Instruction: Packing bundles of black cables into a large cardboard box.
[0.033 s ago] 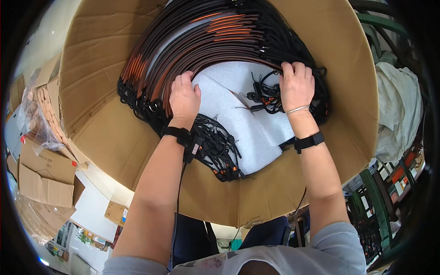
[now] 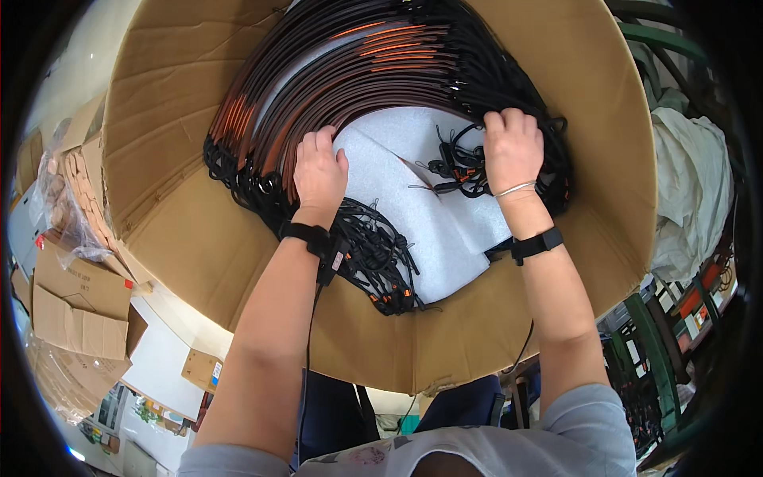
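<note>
A dense curved stack of brown-and-black lanyards (image 2: 373, 87) with orange stretches lies in a large cardboard box (image 2: 572, 71). Along its inner edge, my left hand (image 2: 320, 168) is closed on the lanyards at the left, thumb apart. Opposite it, my right hand (image 2: 513, 147) curls over the lanyards' black cord ends at the right; its fingertips are partly hidden. Black cords with small orange clips (image 2: 373, 254) spill below my left hand. A smaller tangle of cords (image 2: 461, 163) lies beside my right hand. White foam sheet (image 2: 429, 246) shows beneath them.
The box wall surrounds both hands, its near rim (image 2: 413, 381) passing under my forearms. Flattened cartons (image 2: 79, 302) and clear plastic stand at the left. Pale cloth (image 2: 687, 195) hangs over green metal framing (image 2: 652, 350) at the right. A thin cable (image 2: 308, 350) runs from my left wristband.
My right hand has shifted very slightly left. My left hand and the lanyard stack stay nearly where they were.
</note>
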Demonstrator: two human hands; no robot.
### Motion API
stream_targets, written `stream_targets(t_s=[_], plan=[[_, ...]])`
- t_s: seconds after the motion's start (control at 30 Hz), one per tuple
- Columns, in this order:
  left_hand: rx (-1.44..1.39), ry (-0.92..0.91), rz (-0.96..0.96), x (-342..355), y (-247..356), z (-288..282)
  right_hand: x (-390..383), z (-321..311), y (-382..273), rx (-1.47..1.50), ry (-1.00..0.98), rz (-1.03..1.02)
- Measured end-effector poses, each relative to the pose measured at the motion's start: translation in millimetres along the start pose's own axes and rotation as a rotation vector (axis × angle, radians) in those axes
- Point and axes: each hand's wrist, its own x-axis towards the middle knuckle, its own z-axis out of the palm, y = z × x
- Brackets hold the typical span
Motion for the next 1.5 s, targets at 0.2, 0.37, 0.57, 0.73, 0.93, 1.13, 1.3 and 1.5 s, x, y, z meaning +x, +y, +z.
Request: stream_targets(t_s=[0.2,0.37,0.57,0.73,0.93,1.13,1.3,1.5], plan=[[0.011,0.100,0.103,-16.2,6.5,3.4,-12.6,23.3,-15.0,-0.086,-0.228,-0.104],[-0.164,0.082,0.125,-20.5,15.3,1.6,-10.4,40.8,-29.5,-0.079,-0.323,-0.009],[-0.048,-0.371,0.073,-35.3,2.3,22.3,-11.5,59.9,-21.5,0.380,-0.494,0.148],[0.456,-0.742,0.210,-57.7,-15.7,31.5,18.1,44.1,-18.0,0.334,-0.740,0.268],[0.463,-0.690,0.211,-55.7,-16.1,31.1,21.0,53.6,-11.0,0.303,-0.772,0.264],[0.058,-0.184,0.186,-30.2,-1.8,2.0,-5.3,33.4,-44.2,0.214,-0.511,0.293],[0.178,0.112,0.004,-15.5,-10.3,-22.5,11.0,58.3,-21.7,0.255,-0.779,0.334],[0.189,0.035,-0.103,-12.5,-22.9,-6.0,12.7,49.1,-21.8,0.271,-0.693,0.196]])
